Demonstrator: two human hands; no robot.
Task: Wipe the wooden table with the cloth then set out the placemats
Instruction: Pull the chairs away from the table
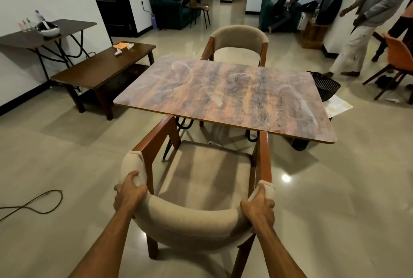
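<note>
Centre of the room stands the wooden table [223, 96], its hard, smooth top streaked and probably slick to wipe. Before it, the armchair [201, 177], likely hefty, is gripped at its padded backrest by the left hand [129, 192] and right hand [259, 207].

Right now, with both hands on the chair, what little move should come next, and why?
Probably slide the chair forward under the wooden table. The left hand and right hand grip its back, its seat sticks out, and the top already shows wipe streaks, so making standing room seems sensible.
</note>
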